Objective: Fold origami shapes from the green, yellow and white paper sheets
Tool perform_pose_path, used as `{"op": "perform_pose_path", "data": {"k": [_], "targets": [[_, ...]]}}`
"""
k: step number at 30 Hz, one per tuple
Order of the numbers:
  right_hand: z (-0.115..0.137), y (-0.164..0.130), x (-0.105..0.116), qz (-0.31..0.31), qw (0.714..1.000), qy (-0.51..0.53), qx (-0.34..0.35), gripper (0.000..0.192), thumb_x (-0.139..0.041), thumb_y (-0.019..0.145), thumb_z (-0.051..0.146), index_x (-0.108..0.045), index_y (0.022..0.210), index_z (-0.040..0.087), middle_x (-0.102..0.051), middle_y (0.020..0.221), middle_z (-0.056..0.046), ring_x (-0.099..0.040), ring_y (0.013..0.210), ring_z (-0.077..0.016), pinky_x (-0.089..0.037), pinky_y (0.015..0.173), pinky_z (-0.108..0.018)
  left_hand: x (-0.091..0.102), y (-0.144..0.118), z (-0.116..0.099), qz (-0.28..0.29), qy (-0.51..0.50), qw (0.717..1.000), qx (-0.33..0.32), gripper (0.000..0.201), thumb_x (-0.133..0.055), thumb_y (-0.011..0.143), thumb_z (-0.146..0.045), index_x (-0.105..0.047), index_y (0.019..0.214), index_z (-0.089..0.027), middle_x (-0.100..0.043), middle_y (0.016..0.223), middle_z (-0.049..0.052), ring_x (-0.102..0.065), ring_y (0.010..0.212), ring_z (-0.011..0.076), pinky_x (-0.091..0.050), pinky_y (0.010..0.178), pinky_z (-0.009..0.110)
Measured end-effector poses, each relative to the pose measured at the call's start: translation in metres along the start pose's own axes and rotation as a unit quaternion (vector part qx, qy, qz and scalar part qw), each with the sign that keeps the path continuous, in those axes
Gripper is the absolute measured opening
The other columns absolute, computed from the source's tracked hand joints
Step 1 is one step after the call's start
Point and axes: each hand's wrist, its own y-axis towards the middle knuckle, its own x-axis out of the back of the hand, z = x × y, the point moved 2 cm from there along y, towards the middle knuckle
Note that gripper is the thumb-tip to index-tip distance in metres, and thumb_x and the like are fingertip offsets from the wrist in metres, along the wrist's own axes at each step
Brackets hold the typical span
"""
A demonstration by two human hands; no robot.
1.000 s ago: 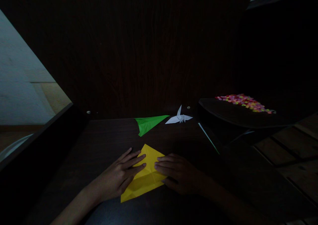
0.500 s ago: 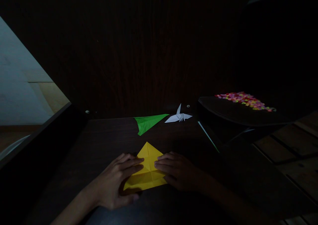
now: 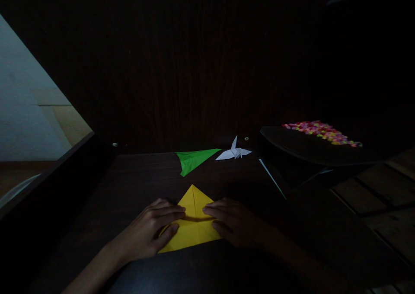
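Observation:
A sheet of yellow origami paper (image 3: 193, 233) lies on the dark tabletop with its pointed corner facing away from me. A vertical crease runs down from that point, and a shadowed fold crosses the middle. My left hand (image 3: 158, 225) grips the paper's left side, fingers on the upper part and thumb on the lower part. On the right side my right hand (image 3: 231, 222) holds it in much the same way, its fingers over the edge and its thumb just below the fold. Both hands partly cover the side edges.
Beyond the yellow sheet lie a folded green paper (image 3: 196, 160) and a white origami crane (image 3: 234, 153), close to the upright dark panel (image 3: 194, 69). A thin pale strip (image 3: 272, 178) lies to the right. Small colourful pieces (image 3: 324, 132) are heaped on a curved dark shelf (image 3: 298, 150).
My left thumb has moved from below the paper's lower edge up onto the sheet. The lower part has shifted, and a shadowed fold now crosses the middle between my hands.

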Motion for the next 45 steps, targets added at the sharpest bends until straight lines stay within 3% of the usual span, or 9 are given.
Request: {"op": "perform_pose_path", "data": {"k": [4, 8, 13, 19, 32, 39, 45], "targets": [[-0.004, -0.001, -0.004, 0.003, 1.000, 0.005, -0.016, 0.043, -0.043, 0.097, 0.021, -0.049, 0.139, 0.015, -0.063, 0.132, -0.012, -0.061, 0.119, -0.0219, -0.049, 0.103, -0.040, -0.004, -0.003, 0.006, -0.013, 0.006, 1.000, 0.019, 0.045, -0.048, 0.097, -0.022, -0.049, 0.142, -0.027, -0.070, 0.112, 0.007, -0.065, 0.100, 0.0221, -0.053, 0.088, 0.038], [-0.009, -0.003, -0.009, -0.012, 0.999, 0.010, -0.044, 0.045, -0.042, 0.098, 0.022, -0.045, 0.142, 0.018, -0.061, 0.135, -0.011, -0.059, 0.121, -0.0212, -0.048, 0.105, -0.039, -0.007, -0.006, 0.009, -0.017, 0.019, 0.999, 0.021, 0.049, -0.050, 0.098, -0.023, -0.043, 0.146, -0.031, -0.063, 0.133, 0.005, -0.060, 0.114, 0.0227, -0.050, 0.096, 0.040], [-0.011, -0.002, -0.009, -0.044, 0.998, 0.029, -0.023, 0.041, -0.041, 0.099, 0.021, -0.046, 0.140, 0.018, -0.058, 0.138, -0.011, -0.054, 0.127, -0.0192, -0.046, 0.108, -0.036, -0.005, -0.006, 0.007, -0.001, 0.047, 0.999, -0.020, 0.053, -0.043, 0.094, -0.010, -0.050, 0.141, -0.033, -0.051, 0.148, 0.002, -0.057, 0.119, 0.0230, -0.049, 0.098, 0.041], [-0.012, -0.001, -0.010, -0.079, 0.996, -0.013, 0.036, 0.032, -0.047, 0.097, 0.016, -0.057, 0.127, 0.016, -0.059, 0.133, -0.015, -0.053, 0.124, -0.0238, -0.049, 0.102, -0.044, -0.006, -0.005, 0.004, -0.002, 0.093, 0.994, -0.055, 0.041, -0.047, 0.092, -0.008, -0.065, 0.124, -0.026, -0.059, 0.139, 0.007, -0.061, 0.112, 0.0251, -0.049, 0.095, 0.044], [-0.005, 0.000, -0.020, -0.102, 0.989, -0.087, 0.065, 0.031, -0.047, 0.091, 0.009, -0.062, 0.116, 0.017, -0.064, 0.127, -0.012, -0.049, 0.126, -0.0244, -0.036, 0.111, -0.051, -0.015, -0.005, -0.001, -0.018, 0.181, 0.978, -0.106, 0.039, -0.047, 0.094, -0.009, -0.061, 0.129, -0.021, -0.061, 0.135, 0.012, -0.054, 0.124, 0.0295, -0.046, 0.100, 0.049], [-0.004, 0.002, -0.028, -0.084, 0.989, -0.086, 0.091, 0.032, -0.049, 0.095, 0.011, -0.061, 0.124, 0.019, -0.064, 0.127, -0.012, -0.052, 0.120, -0.0236, -0.044, 0.101, -0.045, -0.020, -0.003, -0.005, 0.020, 0.180, 0.976, -0.120, 0.057, -0.051, 0.086, -0.001, -0.052, 0.139, -0.022, -0.053, 0.145, 0.011, -0.051, 0.128, 0.0304, -0.044, 0.102, 0.050], [-0.006, -0.001, -0.031, -0.041, 0.992, -0.086, 0.080, 0.037, -0.050, 0.096, 0.011, -0.057, 0.130, 0.022, -0.059, 0.134, -0.011, -0.051, 0.119, -0.0233, -0.047, 0.093, -0.039, -0.024, -0.004, -0.002, 0.053, 0.208, 0.970, -0.114, 0.061, -0.054, 0.085, -0.002, -0.049, 0.142, -0.024, -0.050, 0.148, 0.011, -0.051, 0.128, 0.0330, -0.046, 0.100, 0.052]]}}
